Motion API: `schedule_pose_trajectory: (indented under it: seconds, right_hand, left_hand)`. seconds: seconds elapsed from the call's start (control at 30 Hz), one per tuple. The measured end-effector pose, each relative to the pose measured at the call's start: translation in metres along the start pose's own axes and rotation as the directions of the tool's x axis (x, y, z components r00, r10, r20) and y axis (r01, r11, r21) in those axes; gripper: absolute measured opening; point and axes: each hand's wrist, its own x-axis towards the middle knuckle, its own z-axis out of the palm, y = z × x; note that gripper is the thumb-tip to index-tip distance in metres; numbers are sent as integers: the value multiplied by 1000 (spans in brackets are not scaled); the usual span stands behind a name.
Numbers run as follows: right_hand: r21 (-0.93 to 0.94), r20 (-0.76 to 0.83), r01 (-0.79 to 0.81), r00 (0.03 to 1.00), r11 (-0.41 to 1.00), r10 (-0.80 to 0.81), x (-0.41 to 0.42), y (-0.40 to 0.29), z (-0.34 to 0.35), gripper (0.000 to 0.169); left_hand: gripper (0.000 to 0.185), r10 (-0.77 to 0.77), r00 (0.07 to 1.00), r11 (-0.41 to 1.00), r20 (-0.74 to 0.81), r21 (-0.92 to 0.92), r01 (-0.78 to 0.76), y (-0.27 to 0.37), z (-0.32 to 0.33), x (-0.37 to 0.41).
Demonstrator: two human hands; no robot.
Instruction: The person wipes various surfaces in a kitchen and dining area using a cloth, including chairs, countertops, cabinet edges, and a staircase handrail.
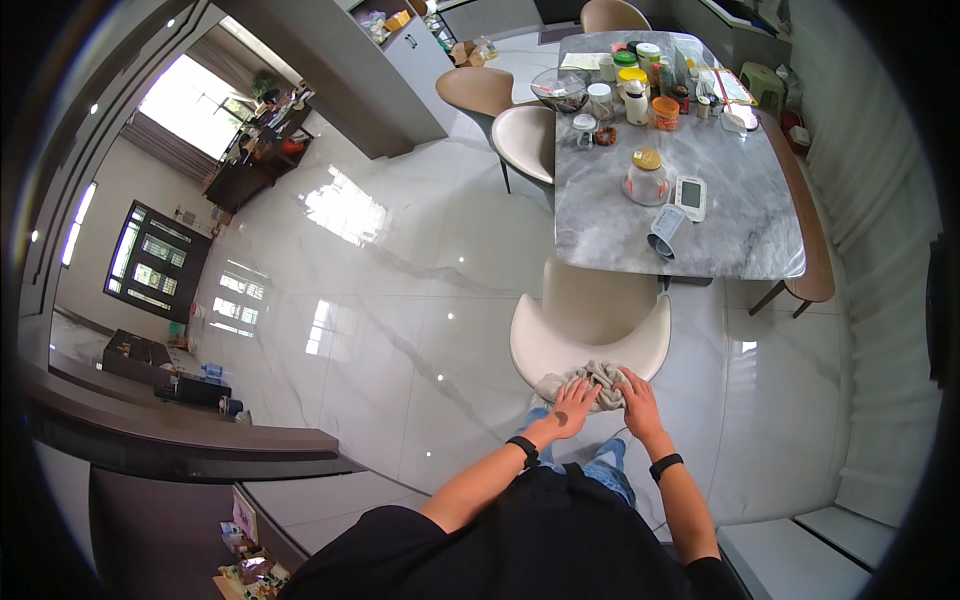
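Note:
A crumpled grey-beige cloth point(604, 373) lies bunched on the top edge of a cream dining chair's backrest point(537, 341). Both of my hands are on it. My left hand point(572, 409) holds the cloth's near side, fingers pointing up and right over the folds. At the cloth's right end, the fingers of my right hand point(642, 407) curl onto the fabric, and the thumb is partly hidden. The chair's seat point(600, 300) faces away from me, tucked partly beneath the marble-patterned table point(727, 232).
On the table are a glass jar with a gold lid point(646, 180), a blood pressure monitor point(690, 198), a tipped grey cup point(669, 231) and several jars farther back. Another cream chair point(525, 142) stands at the left side. A wooden bench point(814, 255) lines the right side.

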Motion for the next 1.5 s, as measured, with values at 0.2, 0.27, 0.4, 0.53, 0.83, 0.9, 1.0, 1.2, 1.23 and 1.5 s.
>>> schedule_pose_trajectory:
  seconds: [0.2, 0.27, 0.4, 0.53, 0.83, 0.9, 1.0, 1.2, 1.23, 1.5]
  right_hand:
    - [13, -135, -135, 982, 991, 135, -3, -18, 26, 51]
    - [14, -160, -178, 971, 984, 178, -6, -20, 37, 52]
    - [-64, -223, -281, 939, 958, 261, -3, -47, 51, 50]
    - [-241, -292, -312, 926, 919, 238, 2, -76, 69, 45]
    - [-482, -284, -467, 884, 742, 372, 26, -128, 151, 54]
    - [-482, -278, -492, 871, 725, 406, 39, -148, 168, 59]
    - [-473, -307, -481, 875, 738, 373, 47, -165, 190, 62]
    - [-524, -242, -454, 891, 720, 385, 76, -181, 226, 52]
    - [-547, -241, -435, 900, 716, 363, 82, -181, 234, 51]
    - [-526, -247, -446, 895, 724, 371, 167, -141, 286, 35]
  left_hand:
    - [84, 111, 993, 985, 37, -140, -105, -18, -11, 1]
    - [86, 114, 991, 985, 70, -136, -104, -25, -11, 1]
    - [87, 255, 965, 943, -54, -206, -261, -50, 3, -3]
    - [80, 400, 896, 847, -192, -296, -442, -78, -13, -7]
    - [70, 406, 886, 835, -225, -301, -460, -163, -28, -33]
    - [68, 368, 911, 855, -183, -319, -410, -182, -36, -39]
    - [66, 328, 941, 873, -87, -354, -337, -199, -41, -46]
    - [51, 322, 947, 853, -24, -427, -301, -251, -41, -38]
    - [51, 326, 945, 836, 25, -474, -276, -262, -42, -36]
    - [55, 323, 913, 802, 251, -585, -122, -375, -102, -7]
